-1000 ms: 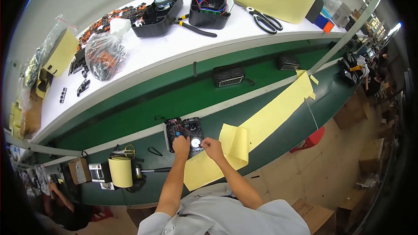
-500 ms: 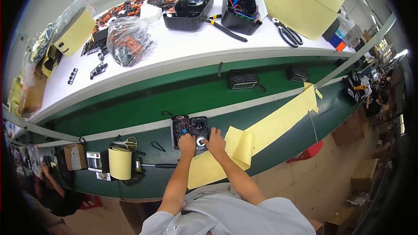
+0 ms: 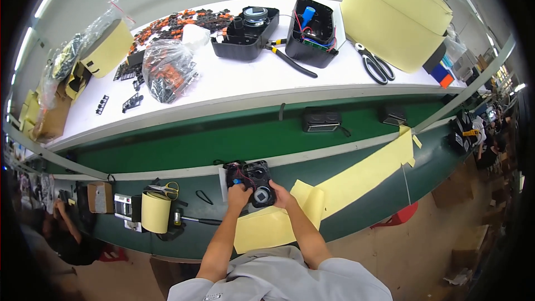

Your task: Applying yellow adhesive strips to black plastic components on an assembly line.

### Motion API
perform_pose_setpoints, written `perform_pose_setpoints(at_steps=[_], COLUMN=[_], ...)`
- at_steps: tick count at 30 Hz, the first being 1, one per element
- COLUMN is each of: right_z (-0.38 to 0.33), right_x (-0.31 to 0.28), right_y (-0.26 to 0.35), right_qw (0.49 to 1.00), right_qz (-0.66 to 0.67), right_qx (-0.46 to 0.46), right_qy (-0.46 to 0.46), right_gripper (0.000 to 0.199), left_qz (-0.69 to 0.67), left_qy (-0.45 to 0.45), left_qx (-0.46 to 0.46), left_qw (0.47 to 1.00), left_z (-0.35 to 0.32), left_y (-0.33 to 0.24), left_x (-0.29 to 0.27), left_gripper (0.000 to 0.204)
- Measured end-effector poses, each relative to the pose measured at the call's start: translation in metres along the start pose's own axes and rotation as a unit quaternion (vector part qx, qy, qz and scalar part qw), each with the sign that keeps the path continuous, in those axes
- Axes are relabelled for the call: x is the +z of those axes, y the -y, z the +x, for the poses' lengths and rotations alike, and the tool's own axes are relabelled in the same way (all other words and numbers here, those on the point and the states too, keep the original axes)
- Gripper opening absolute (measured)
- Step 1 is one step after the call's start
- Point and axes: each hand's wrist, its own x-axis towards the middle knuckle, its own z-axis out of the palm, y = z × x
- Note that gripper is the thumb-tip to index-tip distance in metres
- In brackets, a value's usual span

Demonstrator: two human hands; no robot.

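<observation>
An opened black speaker housing (image 3: 257,170) is between my hands at the near bench, its two halves side by side. The right half carries a round speaker cone (image 3: 261,195) with a pale centre. In the left half a small blue part (image 3: 237,181) and thin red wires show. My left hand (image 3: 239,195) is closed on the near edge of the left half, its fingertips partly hidden. My right hand (image 3: 282,194) grips the right side of the right half, thumb toward the cone.
A yellow paper strip (image 3: 362,170) runs along the bench beside my right arm. Left of me are a hammer (image 3: 195,220), scissors (image 3: 167,189) on a yellow roll (image 3: 155,214) and a cord loop (image 3: 203,196). Opened speaker boxes (image 3: 312,33) and pliers (image 3: 292,61) occupy the upper shelf.
My right hand has gone from the cone to the outer side of the right half. The housing now sits tilted, the right half seemingly raised. The view has tipped upward slightly.
</observation>
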Motion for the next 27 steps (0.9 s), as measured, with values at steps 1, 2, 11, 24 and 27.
perform_pose_setpoints(at_steps=[1, 2, 11, 24, 27], right_z=[0.005, 0.008, 0.005, -0.02, -0.011], right_x=[0.0, 0.004, -0.019, 0.084, 0.078], right_y=[-0.001, -0.002, -0.001, 0.011, 0.0], right_qw=[0.999, 0.996, 0.991, 0.973, 0.979], right_qz=[0.048, 0.084, 0.127, -0.037, -0.064], right_qx=[0.013, 0.029, -0.039, -0.169, -0.137], right_qy=[0.019, 0.027, -0.021, -0.153, -0.139], right_gripper=[0.051, 0.051, 0.034, 0.036, 0.034], left_qz=[0.015, 0.044, 0.109, 0.016, 0.042], left_qy=[-0.006, -0.011, -0.208, -0.176, -0.143], left_qx=[-0.003, -0.007, 0.086, 0.169, 0.178], left_qw=[1.0, 0.999, 0.968, 0.97, 0.973], left_z=[0.001, 0.002, -0.002, 0.005, 0.019], left_y=[-0.001, 0.0, -0.018, -0.028, -0.01], left_x=[0.003, 0.004, -0.055, -0.045, -0.031], left_gripper=[0.039, 0.041, 0.03, 0.049, 0.04])
